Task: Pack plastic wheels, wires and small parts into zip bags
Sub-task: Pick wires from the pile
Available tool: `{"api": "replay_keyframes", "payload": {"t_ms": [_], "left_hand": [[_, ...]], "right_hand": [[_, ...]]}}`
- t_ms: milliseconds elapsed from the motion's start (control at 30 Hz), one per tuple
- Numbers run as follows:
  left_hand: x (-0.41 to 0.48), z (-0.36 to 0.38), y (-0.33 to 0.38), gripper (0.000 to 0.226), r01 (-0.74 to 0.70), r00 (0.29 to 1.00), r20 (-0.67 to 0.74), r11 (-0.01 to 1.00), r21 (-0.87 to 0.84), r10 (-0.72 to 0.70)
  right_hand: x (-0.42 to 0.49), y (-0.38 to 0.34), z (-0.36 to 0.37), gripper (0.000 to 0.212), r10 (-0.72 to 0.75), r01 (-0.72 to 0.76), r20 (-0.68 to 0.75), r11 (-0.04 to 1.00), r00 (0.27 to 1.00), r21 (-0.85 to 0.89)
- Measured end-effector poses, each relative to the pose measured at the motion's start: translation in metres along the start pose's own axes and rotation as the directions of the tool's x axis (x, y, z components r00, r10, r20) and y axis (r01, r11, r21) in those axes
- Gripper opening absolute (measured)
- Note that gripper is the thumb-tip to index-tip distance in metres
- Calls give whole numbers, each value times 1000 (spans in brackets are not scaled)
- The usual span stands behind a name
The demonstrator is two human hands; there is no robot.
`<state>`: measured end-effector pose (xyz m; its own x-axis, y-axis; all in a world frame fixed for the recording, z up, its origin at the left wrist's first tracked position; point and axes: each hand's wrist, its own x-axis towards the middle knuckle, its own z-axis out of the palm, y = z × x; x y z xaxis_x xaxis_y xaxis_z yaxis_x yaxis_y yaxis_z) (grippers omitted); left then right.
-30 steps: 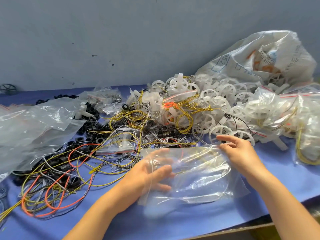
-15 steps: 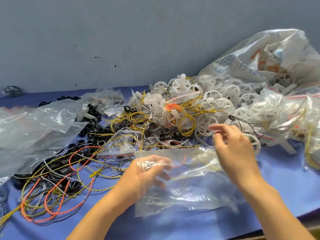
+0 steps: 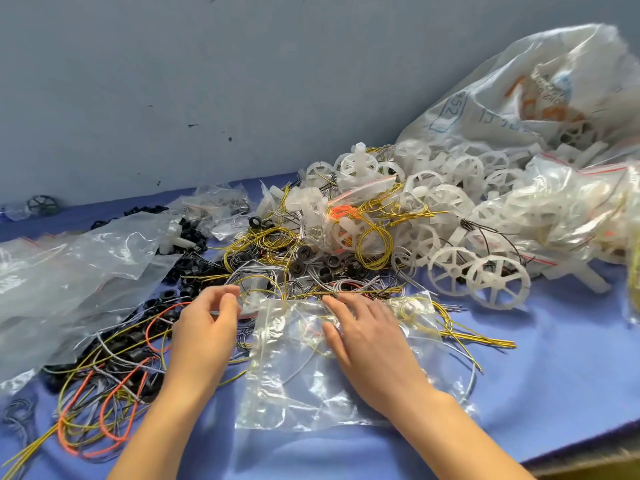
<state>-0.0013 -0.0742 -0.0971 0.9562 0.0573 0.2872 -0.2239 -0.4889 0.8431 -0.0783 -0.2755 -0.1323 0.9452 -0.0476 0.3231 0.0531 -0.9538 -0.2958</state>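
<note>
A clear zip bag point(image 3: 311, 386) lies flat on the blue table, with a few yellow wires showing through it. My right hand point(image 3: 367, 344) rests on its upper part, fingers straight and spread. My left hand point(image 3: 207, 327) is just left of the bag's top corner, fingers curled, thumb and forefinger pinching what looks like a thin grey wire point(image 3: 216, 311). Behind both hands lies a tangle of yellow, grey and orange wires point(image 3: 270, 271) with black rings point(image 3: 301, 266). White plastic wheels point(image 3: 495, 282) are heaped to the right.
Empty clear bags point(image 3: 69, 271) are piled at the left. A big woven sack point(image 3: 540, 98) with wheels spilling out and filled zip bags point(image 3: 571, 209) stand at the right. Orange and yellow wires point(image 3: 104, 417) sprawl at the near left. The table edge point(image 3: 588, 455) runs at the lower right.
The bag went from held up in my left hand to lying on the table. My right hand came down onto it, and my left hand let go and moved to the wires.
</note>
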Motion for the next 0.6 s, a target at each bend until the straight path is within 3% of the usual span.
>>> {"api": "replay_keyframes", "payload": {"t_ms": [133, 367, 467, 600], "left_hand": [[4, 15, 9, 17, -18, 997, 77, 1000, -9, 19], [6, 58, 29, 20, -114, 954, 275, 993, -28, 117], [5, 79, 33, 28, -257, 902, 382, 961, 97, 203], [4, 98, 34, 38, -414, 859, 457, 838, 355, 231]], "right_hand": [[-9, 13, -8, 51, -4, 4, -63, 1000, 998, -5], [-23, 59, -30, 36, 31, -34, -63, 998, 997, -44], [-26, 73, -37, 36, 56, -60, -62, 997, 996, -50], [-26, 71, -43, 35, 59, -62, -94, 998, 994, -30]]}}
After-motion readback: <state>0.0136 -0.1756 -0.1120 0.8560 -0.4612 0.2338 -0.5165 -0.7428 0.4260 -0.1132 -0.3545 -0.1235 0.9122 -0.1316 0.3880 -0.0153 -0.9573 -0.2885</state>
